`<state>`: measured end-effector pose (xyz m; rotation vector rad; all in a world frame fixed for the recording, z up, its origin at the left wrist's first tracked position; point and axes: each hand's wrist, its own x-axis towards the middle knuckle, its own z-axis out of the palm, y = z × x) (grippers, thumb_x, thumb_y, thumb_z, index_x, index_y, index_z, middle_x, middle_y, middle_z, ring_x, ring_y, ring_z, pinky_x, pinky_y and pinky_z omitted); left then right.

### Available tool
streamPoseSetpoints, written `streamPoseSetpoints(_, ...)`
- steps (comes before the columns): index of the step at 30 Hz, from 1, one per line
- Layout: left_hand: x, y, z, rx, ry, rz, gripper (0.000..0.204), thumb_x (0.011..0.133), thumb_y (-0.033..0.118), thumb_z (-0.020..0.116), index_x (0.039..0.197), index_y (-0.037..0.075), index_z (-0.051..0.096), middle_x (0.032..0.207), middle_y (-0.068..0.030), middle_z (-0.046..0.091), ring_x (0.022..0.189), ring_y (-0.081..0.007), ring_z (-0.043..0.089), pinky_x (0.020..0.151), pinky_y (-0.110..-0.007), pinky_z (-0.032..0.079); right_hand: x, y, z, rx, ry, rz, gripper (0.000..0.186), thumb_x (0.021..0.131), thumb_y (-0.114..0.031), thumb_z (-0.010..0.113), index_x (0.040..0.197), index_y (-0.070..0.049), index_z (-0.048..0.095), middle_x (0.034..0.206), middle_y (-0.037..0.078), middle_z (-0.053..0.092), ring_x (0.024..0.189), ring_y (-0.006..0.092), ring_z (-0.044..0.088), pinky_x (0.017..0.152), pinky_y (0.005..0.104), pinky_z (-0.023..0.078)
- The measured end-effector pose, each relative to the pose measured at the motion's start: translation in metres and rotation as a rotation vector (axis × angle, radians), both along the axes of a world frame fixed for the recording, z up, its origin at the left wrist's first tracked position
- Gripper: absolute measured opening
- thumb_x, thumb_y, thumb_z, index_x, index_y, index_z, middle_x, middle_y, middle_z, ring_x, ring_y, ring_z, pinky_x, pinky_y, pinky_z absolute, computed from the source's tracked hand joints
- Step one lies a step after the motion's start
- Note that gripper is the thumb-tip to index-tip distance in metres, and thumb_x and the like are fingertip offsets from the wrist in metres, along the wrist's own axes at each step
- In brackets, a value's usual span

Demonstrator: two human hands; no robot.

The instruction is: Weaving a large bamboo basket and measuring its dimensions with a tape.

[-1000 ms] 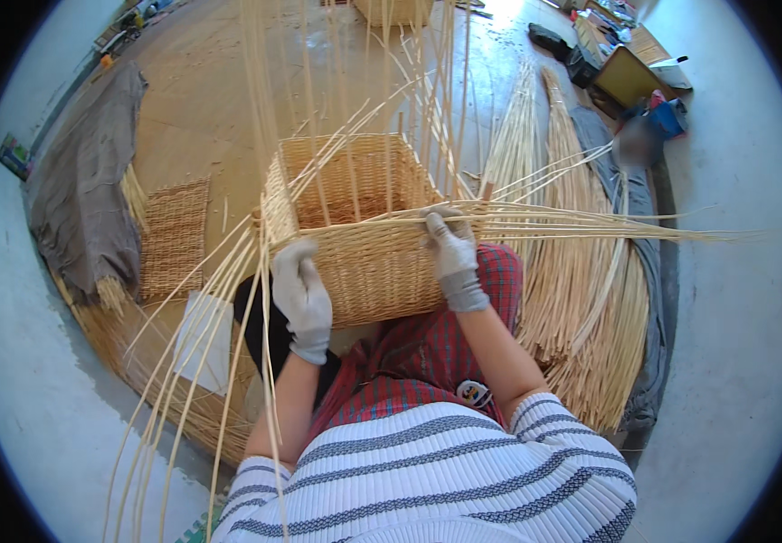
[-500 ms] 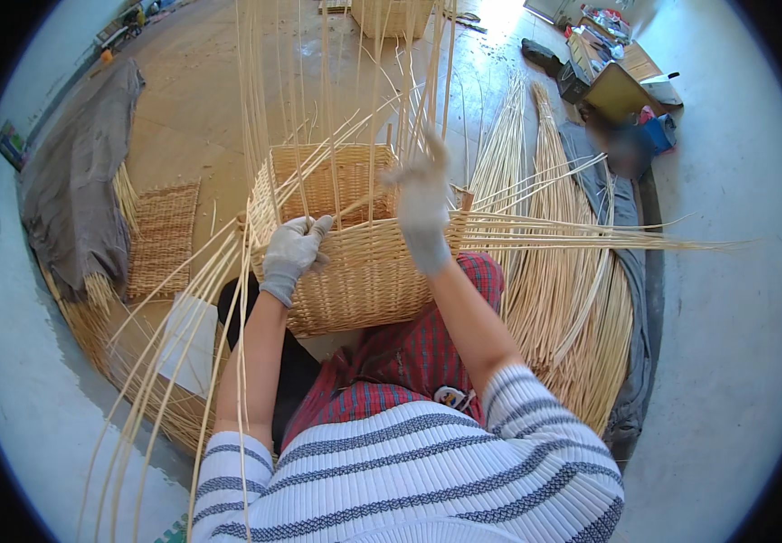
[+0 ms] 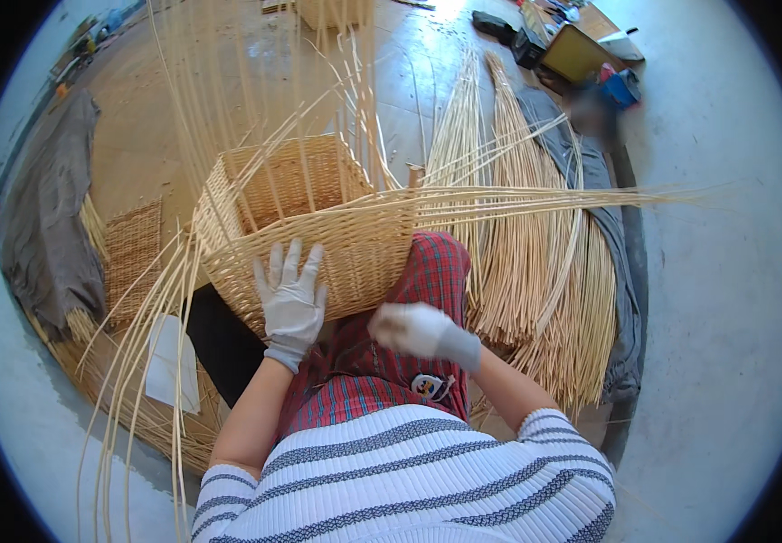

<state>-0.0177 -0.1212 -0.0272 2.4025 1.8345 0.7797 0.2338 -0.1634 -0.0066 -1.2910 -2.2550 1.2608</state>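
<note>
A half-woven wicker basket (image 3: 336, 262) rests tilted on my lap, with long upright stakes rising blurred from its rim. My left hand (image 3: 293, 299), in a pale glove, lies flat on the basket's near wall with its fingers spread. Lower and to the right, my right hand (image 3: 413, 328), gloved too, hovers over the red plaid cloth (image 3: 440, 271) on my lap, apart from the basket. Its fingers look curled in but are smeared by motion; anything inside is hidden. Loose weaving rods (image 3: 535, 195) stick out from the basket's right corner, and more rods (image 3: 133, 389) fan down at its left.
Bundles of pale rods (image 3: 545, 290) lie on a grey cloth (image 3: 624, 326) at the right. To the left are a grey-covered bundle (image 3: 47, 208), a woven mat (image 3: 134, 258) and a white sheet (image 3: 172, 366). Another basket (image 3: 332, 13) stands at the far side.
My right hand has come down from the stakes to my lap. My left hand has left the rim and now lies flat on the basket's wall. The basket has turned and tilted.
</note>
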Motion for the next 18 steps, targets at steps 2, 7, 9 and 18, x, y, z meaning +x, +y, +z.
streamPoseSetpoints(2,0.007,-0.001,-0.008,-0.165,0.216,0.018,0.078,0.081,0.028,0.072,0.150,0.019,0.036,0.159,-0.0083,0.029,0.142,-0.0384,0.030,0.117,-0.060,0.016,0.021,-0.045,0.005,-0.086,-0.444,0.280,0.020,0.081,-0.025,0.067,0.099,-0.015,0.064,0.092,0.011,0.069,0.086,0.0322,0.068,0.075,0.0441,0.054)
streamPoseSetpoints(7,0.008,0.028,-0.017,-0.201,0.408,0.090,0.091,0.078,0.038,0.074,0.155,0.026,0.027,0.163,-0.0069,0.018,0.148,-0.0380,0.017,0.117,-0.063,0.010,0.041,-0.122,-0.028,0.155,-0.523,0.104,0.029,0.080,-0.023,0.065,0.109,-0.021,0.065,0.108,0.010,0.060,0.105,0.0312,0.063,0.081,0.0457,0.053)
streamPoseSetpoints(9,0.010,0.044,0.002,-0.194,0.434,0.116,0.091,0.078,0.038,0.074,0.155,0.026,0.027,0.163,-0.0072,0.019,0.148,-0.0383,0.018,0.117,-0.063,0.011,0.036,-0.123,-0.039,0.161,-0.590,0.073,0.023,0.086,-0.020,0.060,0.109,-0.019,0.064,0.109,0.011,0.060,0.104,0.0315,0.063,0.082,0.0462,0.053)
streamPoseSetpoints(18,0.038,0.034,0.029,-0.209,-0.410,-0.217,0.032,0.090,0.025,0.066,0.116,0.008,0.061,0.111,-0.0097,0.065,0.104,-0.0292,0.060,0.094,-0.042,0.046,0.055,-0.027,0.007,-0.167,0.525,-0.526,0.039,0.089,-0.022,0.070,0.117,-0.005,0.049,0.089,0.007,0.059,0.080,0.0163,0.063,0.072,0.0306,0.052)
